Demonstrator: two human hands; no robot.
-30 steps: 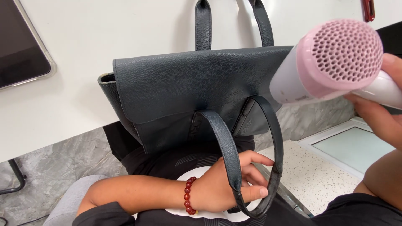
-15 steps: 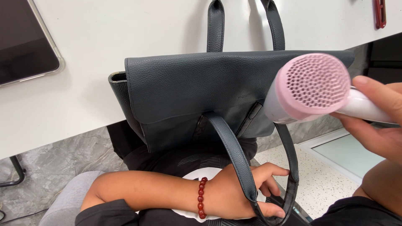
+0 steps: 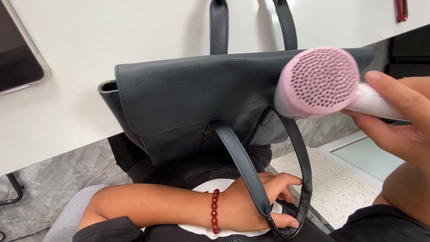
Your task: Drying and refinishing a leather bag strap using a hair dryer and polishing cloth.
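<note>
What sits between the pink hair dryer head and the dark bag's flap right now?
Nothing visible: the hair dryer, held in the right hand, overlaps the bag at its right end. The left hand holds the strap loop below, away from the dryer.

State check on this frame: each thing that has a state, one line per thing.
handbag: flap shut, lying on the table edge, front handle hanging down.
hair dryer: held up above the bag; running or not, cannot tell.
left hand: fingers through the handle loop.
right hand: closed on the dryer's grip.
tablet: screen dark.
</note>
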